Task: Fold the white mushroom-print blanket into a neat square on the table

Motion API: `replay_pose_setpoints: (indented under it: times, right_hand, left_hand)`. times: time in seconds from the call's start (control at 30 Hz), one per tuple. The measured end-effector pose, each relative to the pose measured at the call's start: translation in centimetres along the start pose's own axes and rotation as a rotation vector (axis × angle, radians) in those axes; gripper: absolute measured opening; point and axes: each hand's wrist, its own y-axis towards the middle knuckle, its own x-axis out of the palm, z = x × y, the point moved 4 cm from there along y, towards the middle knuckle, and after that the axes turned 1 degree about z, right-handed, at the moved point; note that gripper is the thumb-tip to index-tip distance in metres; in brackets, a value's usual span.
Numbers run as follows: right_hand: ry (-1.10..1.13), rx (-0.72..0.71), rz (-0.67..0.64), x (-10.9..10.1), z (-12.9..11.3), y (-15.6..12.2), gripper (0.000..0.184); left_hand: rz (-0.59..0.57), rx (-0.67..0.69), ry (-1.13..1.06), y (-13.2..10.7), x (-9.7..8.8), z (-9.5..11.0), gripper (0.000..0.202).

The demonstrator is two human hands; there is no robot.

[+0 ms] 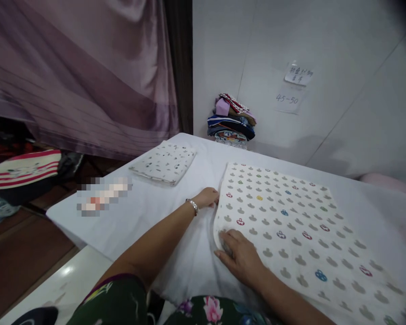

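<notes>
White table (155, 207): printed cloth (291, 216), left hand (207, 197), right hand (242, 255) at edge.

white wall (257, 54), mauve curtain (104, 67), brown tiled floor (27, 257)

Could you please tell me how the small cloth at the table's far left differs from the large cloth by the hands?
The small cloth covers much less table than the large cloth.
The small cloth has scattered little motifs; the large cloth has rows of mostly grey shapes, some coloured.
The small cloth lies untouched; the large cloth has the right hand on it and the left hand at its edge.
Both are pale and printed.
</notes>
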Motion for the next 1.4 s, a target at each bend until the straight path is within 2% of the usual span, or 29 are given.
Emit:
replay_pose_setpoints:
  times: [0.2,0.3,0.47,0.63,0.77,0.93,1.07,1.23,1.4]
  right_hand:
    - [0.028,0.045,-0.013,0.4,0.2,0.1,0.038]
    - [0.149,0.06,0.013,-0.2,0.7,0.7,0.035]
    - [0.219,0.041,0.153,-1.9,3.2,3.0,0.031]
    - [0.187,0.086,0.164,-2.2,5.3,5.3,0.034]
    - [0.175,0.078,0.147,-1.4,5.5,6.4,0.035]
    - [0.23,0.155,0.188,-0.8,5.8,7.3,0.036]
    - [0.282,0.24,0.127,-1.1,5.8,8.5,0.027]
    - [0.497,0.511,-0.031,-0.4,6.9,10.1,0.032]
    - [0.646,0.555,-0.058,0.4,7.8,10.5,0.017]
  left_hand:
    - [-0.036,0.049,-0.076,-3.0,1.6,-1.3,0.018]
    - [-0.047,0.075,-0.097,-3.2,2.1,-1.7,0.019]
    - [-0.031,0.076,-0.092,-3.1,2.4,-1.4,0.019]
    - [0.025,0.065,-0.022,-2.9,2.6,-0.8,0.019]
    - [0.076,0.058,0.073,-2.9,2.6,-0.7,0.019]
    - [0.203,0.076,0.193,-3.7,2.1,-0.2,0.014]
    - [0.271,0.12,0.227,-4.4,2.0,0.1,0.013]
    - [0.3,0.165,0.204,-4.6,2.6,0.1,0.02]
    - [0.319,0.153,0.162,-4.6,2.8,-0.4,0.019]
